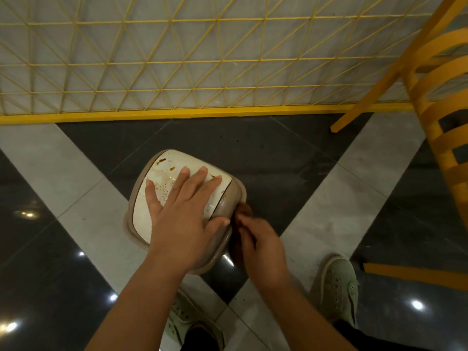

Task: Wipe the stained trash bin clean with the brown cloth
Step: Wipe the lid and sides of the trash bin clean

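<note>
Around: a yellow wire fence point(177, 59) behind, a yellow chair point(440, 102) on the right, two green shoes point(339, 287) below.
Floor: dark and pale tiles point(316, 153).
Trash bin point(228, 206): stands on the floor in the middle, tan, with a white lid point(162, 171) spotted with brown stains.
Left hand point(182, 211): flat on the lid, fingers straight, hiding much of it.
Right hand point(260, 244): blurry, curled round the brown cloth point(244, 211), pressed on the bin's right side.
</note>
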{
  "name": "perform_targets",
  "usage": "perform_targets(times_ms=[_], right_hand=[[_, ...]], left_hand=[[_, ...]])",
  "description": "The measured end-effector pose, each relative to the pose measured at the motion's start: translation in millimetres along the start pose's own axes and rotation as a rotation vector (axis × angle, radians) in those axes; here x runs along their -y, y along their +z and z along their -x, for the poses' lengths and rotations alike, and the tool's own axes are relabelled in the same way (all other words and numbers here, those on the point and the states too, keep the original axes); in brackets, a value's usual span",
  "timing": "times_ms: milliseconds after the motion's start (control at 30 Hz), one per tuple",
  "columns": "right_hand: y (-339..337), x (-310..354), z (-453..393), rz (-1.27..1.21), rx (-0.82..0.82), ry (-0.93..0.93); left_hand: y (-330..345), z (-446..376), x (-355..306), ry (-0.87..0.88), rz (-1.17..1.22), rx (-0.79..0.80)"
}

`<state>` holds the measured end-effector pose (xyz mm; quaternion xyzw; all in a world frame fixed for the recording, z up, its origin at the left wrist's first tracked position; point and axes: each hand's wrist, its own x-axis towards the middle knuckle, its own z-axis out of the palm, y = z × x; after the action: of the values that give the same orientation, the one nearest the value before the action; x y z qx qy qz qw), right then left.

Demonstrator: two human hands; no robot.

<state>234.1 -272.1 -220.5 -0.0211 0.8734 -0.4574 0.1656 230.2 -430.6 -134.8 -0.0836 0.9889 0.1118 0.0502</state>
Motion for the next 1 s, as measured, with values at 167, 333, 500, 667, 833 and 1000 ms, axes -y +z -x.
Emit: perform_targets(times_ms=[167,333,500,667,833,1000], right_hand=[[5,6,-8,-0.037,-0.085,-0.003],[-12,29,-75,0.107,-0.076,-0.012],[-15,14,-41,0.128,0.031,-0.038],[-34,22,-41,0.035,-0.043,-0.009],[-45,70,-70,0.022,-0.036,-0.172],[-31,80,-65,0.111,-0.043,-0.237]], left_hand=[[2,-1,2,-0.015,-0.005,-0.018],[5,-3,3,-0.027,-0.013,-0.026],[7,-12,-6,-0.098,-0.032,-0.090],[8,-11,-10,-0.123,-0.015,-0.077],[-7,0,27,-0.140,-0.021,-0.030],[-9,-1,33,-0.155,-0.016,0.045]])
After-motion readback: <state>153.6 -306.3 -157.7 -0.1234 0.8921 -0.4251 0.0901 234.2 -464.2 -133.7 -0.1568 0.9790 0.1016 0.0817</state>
